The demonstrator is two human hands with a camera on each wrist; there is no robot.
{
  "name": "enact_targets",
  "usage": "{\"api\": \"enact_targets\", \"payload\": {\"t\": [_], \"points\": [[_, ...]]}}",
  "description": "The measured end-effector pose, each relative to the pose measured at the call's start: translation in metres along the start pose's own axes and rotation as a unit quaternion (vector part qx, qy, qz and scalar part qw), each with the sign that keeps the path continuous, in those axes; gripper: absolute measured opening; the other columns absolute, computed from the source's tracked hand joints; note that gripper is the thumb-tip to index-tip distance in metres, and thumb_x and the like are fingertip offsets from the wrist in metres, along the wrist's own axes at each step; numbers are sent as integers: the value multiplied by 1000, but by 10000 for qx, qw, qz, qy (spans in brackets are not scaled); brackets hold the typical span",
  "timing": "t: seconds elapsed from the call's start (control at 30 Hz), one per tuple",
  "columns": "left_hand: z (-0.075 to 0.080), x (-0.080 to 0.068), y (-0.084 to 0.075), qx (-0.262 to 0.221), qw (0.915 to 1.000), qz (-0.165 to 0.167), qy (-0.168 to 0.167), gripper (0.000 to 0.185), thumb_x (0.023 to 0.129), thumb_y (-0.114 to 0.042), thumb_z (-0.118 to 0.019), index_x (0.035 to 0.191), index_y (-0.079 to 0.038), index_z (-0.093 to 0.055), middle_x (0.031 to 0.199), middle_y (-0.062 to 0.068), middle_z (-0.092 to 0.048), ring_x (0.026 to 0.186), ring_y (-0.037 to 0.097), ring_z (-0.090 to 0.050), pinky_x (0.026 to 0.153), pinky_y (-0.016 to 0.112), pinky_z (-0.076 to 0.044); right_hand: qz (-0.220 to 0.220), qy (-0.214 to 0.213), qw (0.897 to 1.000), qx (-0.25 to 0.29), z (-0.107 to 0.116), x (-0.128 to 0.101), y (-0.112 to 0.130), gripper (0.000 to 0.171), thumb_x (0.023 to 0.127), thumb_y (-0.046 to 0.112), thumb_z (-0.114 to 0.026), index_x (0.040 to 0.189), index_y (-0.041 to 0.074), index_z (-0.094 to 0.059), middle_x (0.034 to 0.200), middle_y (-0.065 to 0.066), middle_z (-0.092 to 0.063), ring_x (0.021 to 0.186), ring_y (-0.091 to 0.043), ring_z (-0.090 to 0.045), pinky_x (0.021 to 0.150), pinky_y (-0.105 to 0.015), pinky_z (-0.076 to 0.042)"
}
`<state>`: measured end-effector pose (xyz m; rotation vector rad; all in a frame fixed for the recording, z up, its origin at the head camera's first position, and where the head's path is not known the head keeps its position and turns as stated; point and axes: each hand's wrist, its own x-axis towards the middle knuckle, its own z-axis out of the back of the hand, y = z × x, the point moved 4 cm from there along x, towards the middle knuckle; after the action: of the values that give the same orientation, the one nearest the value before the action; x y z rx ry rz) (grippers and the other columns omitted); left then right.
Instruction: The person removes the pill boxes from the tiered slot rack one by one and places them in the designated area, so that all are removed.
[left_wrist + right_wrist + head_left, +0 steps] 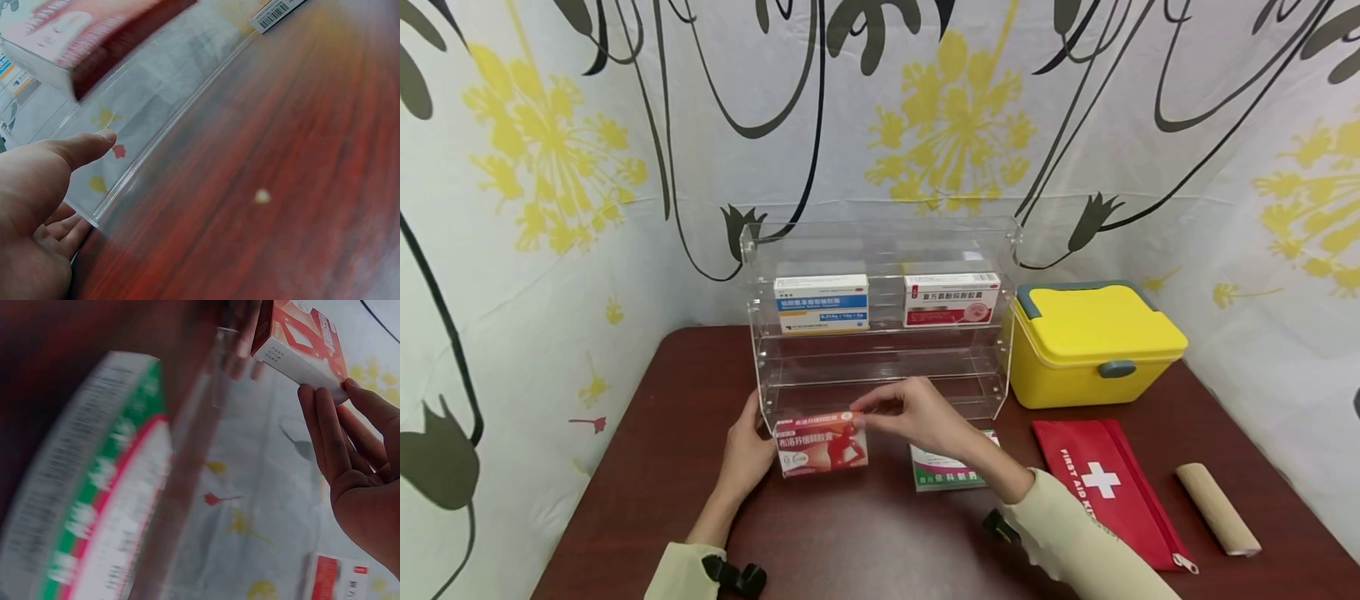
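Note:
My right hand point(917, 412) pinches the upper right corner of a red-and-white medicine box point(822, 454), thumb on one side and fingers on the other. The box is tilted in front of the lower left of a clear acrylic display rack point(880, 367). At the rack's lower left front edge, my left hand point(748, 450) holds the side panel, thumb in front and fingers behind; the box passes above this thumb point(90, 147) in the left wrist view. A green-and-white medicine box point(951, 472) lies on the table under my right forearm, partly hidden by it.
On the rack's shelf stand a blue-and-white medicine box point(822, 305) and another red-and-white one point(951, 300). Right of the rack sit a yellow lidded case point(1097, 350), a red first aid pouch point(1112, 492) and a beige roll point(1217, 508). A patterned curtain point(880, 167) hangs behind.

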<state>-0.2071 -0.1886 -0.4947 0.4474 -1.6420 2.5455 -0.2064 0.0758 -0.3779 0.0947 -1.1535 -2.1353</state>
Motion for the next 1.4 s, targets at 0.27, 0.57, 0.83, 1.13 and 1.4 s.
{"api": "enact_targets", "payload": {"t": [0.27, 0.57, 0.83, 1.13, 1.4], "points": [[-2, -1, 0, -37, 9998, 162, 107, 89, 79, -41, -82, 152, -29, -33, 144, 9, -50, 132, 23, -45, 105, 44, -36, -113, 182, 9998, -49, -18, -13, -17, 15, 89, 28, -75, 101, 19, -78, 89, 17, -71, 70, -7, -58, 62, -26, -49], [-2, -2, 1, -46, 9998, 165, 120, 89, 79, -39, -82, 152, -28, -32, 143, 9, -50, 132, 21, -46, 104, 41, -37, -173, 264, 9995, -42, -21, -18, -25, 15, 89, 27, -75, 100, 19, -78, 90, 17, -71, 71, -7, -58, 62, -24, -47], [-2, -2, 0, -49, 9998, 163, 136, 88, 80, -40, -81, 152, -30, -32, 144, 8, -49, 131, 24, -47, 104, 44, -37, -336, 288, 9990, -52, -19, -18, -31, 15, 89, 26, -75, 102, 19, -79, 93, 15, -72, 71, -9, -58, 60, -26, -45], [-3, -1, 1, -72, 9997, 143, 158, 88, 79, -41, -82, 152, -28, -34, 141, 7, -52, 126, 24, -52, 101, 42, -39, -547, 222, 9982, -35, -20, -16, -39, 17, 88, 18, -76, 104, 19, -79, 96, 13, -72, 81, -5, -63, 70, -26, -51], [-3, -1, 0, -107, 9998, 121, 151, 89, 79, -40, -82, 152, -24, -34, 142, 6, -52, 126, 23, -52, 101, 41, -40, -615, 103, 9979, -190, -23, -12, -45, 19, 84, 17, -80, 103, 16, -79, 97, 8, -73, 76, -9, -64, 69, -26, -54]]}}
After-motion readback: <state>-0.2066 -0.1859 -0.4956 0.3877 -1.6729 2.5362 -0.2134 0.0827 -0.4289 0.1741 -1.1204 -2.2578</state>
